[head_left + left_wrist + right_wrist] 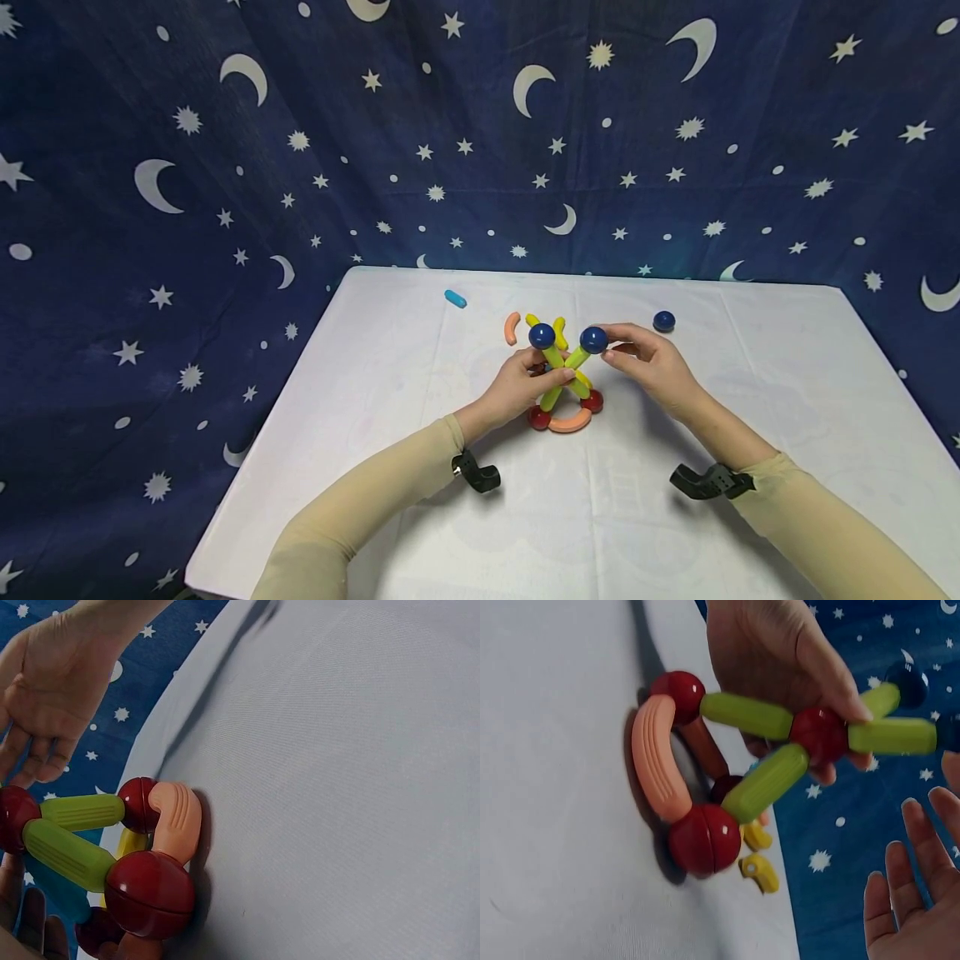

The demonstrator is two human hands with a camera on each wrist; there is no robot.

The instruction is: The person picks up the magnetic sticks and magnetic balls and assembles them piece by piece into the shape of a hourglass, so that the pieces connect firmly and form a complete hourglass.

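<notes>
A magnetic stick-and-ball structure stands on the white table. Its lime sticks [746, 715] meet at a central red ball [819, 736]. Two blue balls [542, 336] top the upper sticks, and red balls [149, 895] joined by orange curved sticks [570, 421] form its base. My left hand [520, 385] grips the middle from the left, thumb across the centre joint. At the upper right, my right hand [651, 369] pinches the right blue ball [593, 340] between thumb and index finger. Its other fingers [924, 832] are loosely extended.
Behind the structure lie loose yellow curved sticks [560, 332] and an orange curved stick [512, 328]. A blue stick [455, 298] is at the back left, a loose blue ball [663, 322] at the back right. A starry cloth [480, 167] hangs behind the table [405, 333].
</notes>
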